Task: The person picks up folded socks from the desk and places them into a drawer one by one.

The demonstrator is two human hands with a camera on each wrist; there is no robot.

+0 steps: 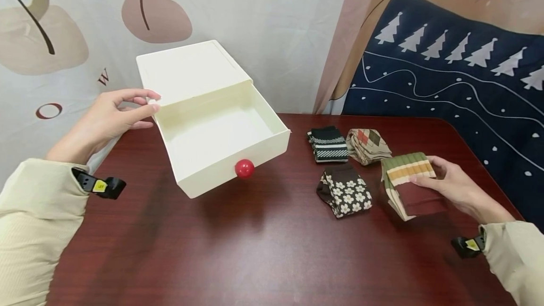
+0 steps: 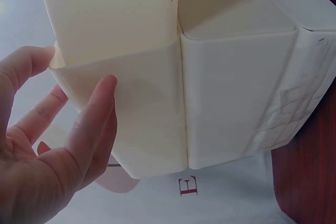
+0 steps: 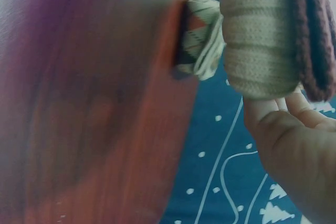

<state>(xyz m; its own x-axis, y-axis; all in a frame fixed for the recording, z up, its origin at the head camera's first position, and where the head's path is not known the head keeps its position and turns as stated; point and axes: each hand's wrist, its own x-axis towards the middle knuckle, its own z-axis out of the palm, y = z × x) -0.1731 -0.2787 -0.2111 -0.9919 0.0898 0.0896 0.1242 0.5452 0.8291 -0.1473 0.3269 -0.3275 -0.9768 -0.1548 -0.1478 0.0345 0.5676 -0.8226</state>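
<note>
A white drawer unit (image 1: 193, 72) stands at the back left of the table. Its top drawer (image 1: 221, 129), with a red knob (image 1: 244, 168), is pulled out and has nothing inside. My left hand (image 1: 116, 112) touches the front left corner of the casing (image 2: 126, 108) with loosely bent fingers. Over the right side of the table, my right hand (image 1: 456, 185) pinches a folded pair of socks (image 1: 410, 183) in green, yellow and maroon. In the right wrist view the cream ribbed side of these socks (image 3: 260, 35) faces the camera, above the table.
Beside the held socks lie black-and-white striped socks (image 1: 328, 144), beige argyle socks (image 1: 368, 145) and dark brown flowered socks (image 1: 345, 191). The dark red table (image 1: 276, 259) meets a pale curtain (image 1: 272, 18) and a navy cloth with trees (image 1: 442, 79) behind.
</note>
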